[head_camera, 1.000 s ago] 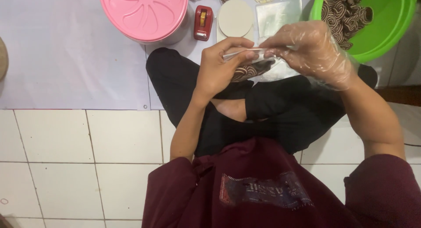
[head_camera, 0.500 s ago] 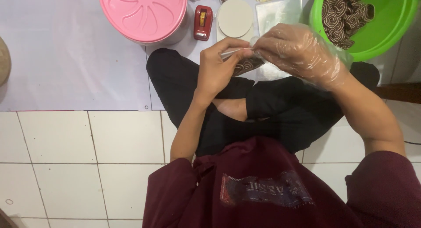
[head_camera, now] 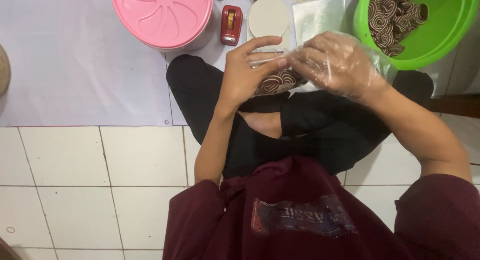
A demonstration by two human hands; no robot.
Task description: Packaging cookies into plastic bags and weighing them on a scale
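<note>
The person sits cross-legged on a white tiled floor (head_camera: pixel 75 165), and both hands meet over the lap. The left hand (head_camera: pixel 247 72), bare, grips one small clear plastic bag (head_camera: pixel 277 80) of brown-and-cream spiral snacks, thumb and fingers pinching its top edge. The right hand (head_camera: pixel 337 65), inside one thin clear plastic glove, pinches the same top edge from the other side, so the two hands touch at the bag's mouth. The bag hangs just above the crossed legs; at least two spiral pieces show through the plastic, though the hands hide the rest, so the count may be higher.

A pale sheet (head_camera: pixel 75 65) covers the floor ahead of the knees and bears the other things. One round pink lid or container (head_camera: pixel 162 15) lies at upper left. Just beside it to the right stands one small red tape dispenser (head_camera: pixel 231 24). Next to that is one round cream disc (head_camera: pixel 268 17), perhaps a scale's plate. One stack of flat clear bags (head_camera: pixel 320 15) lies beside it. One green basin (head_camera: pixel 440 35) at upper right holds a heap of the same spiral snacks (head_camera: pixel 392 17), too many to count.
</note>
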